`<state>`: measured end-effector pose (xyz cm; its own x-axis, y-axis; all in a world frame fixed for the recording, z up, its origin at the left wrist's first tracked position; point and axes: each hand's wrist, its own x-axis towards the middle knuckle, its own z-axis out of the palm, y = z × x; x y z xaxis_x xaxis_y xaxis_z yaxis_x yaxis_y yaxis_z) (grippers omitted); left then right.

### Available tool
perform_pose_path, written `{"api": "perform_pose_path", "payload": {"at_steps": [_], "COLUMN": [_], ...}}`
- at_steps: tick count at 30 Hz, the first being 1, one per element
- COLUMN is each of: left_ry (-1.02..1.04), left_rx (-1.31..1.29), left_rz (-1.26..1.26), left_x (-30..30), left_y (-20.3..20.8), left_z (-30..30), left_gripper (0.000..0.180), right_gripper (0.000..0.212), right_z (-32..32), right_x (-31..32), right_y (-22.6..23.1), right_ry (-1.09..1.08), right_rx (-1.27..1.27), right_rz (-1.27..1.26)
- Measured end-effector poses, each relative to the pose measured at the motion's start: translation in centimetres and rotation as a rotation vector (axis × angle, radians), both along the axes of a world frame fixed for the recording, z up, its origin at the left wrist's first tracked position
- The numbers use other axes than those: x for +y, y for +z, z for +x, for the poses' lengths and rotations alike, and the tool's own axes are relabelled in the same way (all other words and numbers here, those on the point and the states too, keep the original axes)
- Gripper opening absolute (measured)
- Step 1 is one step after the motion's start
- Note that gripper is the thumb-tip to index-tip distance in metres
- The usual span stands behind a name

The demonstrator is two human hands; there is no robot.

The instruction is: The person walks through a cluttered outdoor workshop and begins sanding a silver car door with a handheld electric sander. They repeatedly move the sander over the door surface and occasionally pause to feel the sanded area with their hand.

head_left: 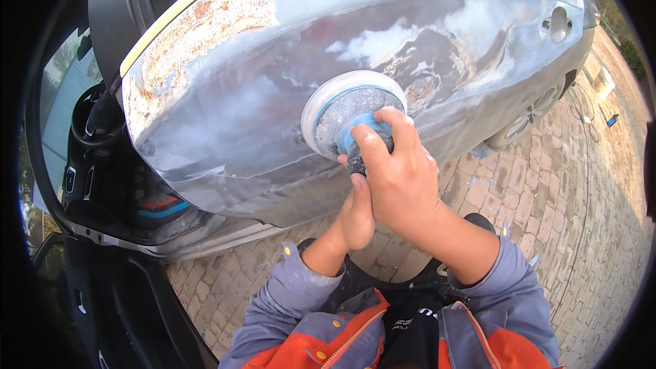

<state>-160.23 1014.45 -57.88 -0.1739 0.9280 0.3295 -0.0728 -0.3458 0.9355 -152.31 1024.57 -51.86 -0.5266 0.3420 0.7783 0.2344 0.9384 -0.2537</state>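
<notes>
Midway, by the look of it — your right grip (403, 178) clasps a round sander (350, 111) against the car door (212, 113); the left grip (358, 217) sits beneath, its hold unclear. Grey stretches (287, 58) appear sanded; pale patches (379, 44) and rusty areas (205, 24) look left to do.

1. On the black shirt (410, 345) there is white print (427, 313) in large letters; the open jacket (301, 350) covers a part of it.
2. Beside it, on the same shirt, stand smaller lines of pale print (402, 325), too small for reading.
3. On the door sill of the car (225, 116) there is a small whitish label (109, 240), also not readable.
</notes>
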Motion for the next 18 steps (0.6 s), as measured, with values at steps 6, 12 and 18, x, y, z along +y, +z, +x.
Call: {"api": "perform_pose_path", "payload": {"at_steps": [6,12,18], "left_ry": [0.107,0.052,0.212], "left_rx": [0.052,-0.047,-0.014], "left_rz": [0.083,0.087,0.168], "left_x": [0.2,-0.4,-2.2], "left_y": [1.1,2.0,-4.2], "left_z": [0.5,-1.1,-0.6], "left_gripper": [0.096,0.091,0.083], "right_gripper": [0.053,0.054,0.058], "right_z": [-0.3,-1.6,-1.8], "right_x": [-0.4,-0.5,-3.0], "right_y": [1.1,2.2,-2.3], "right_ry": [0.063,0.104,0.113], "right_rx": [0.093,0.068,-0.016], "right_rz": [0.086,0.02,0.13]}}
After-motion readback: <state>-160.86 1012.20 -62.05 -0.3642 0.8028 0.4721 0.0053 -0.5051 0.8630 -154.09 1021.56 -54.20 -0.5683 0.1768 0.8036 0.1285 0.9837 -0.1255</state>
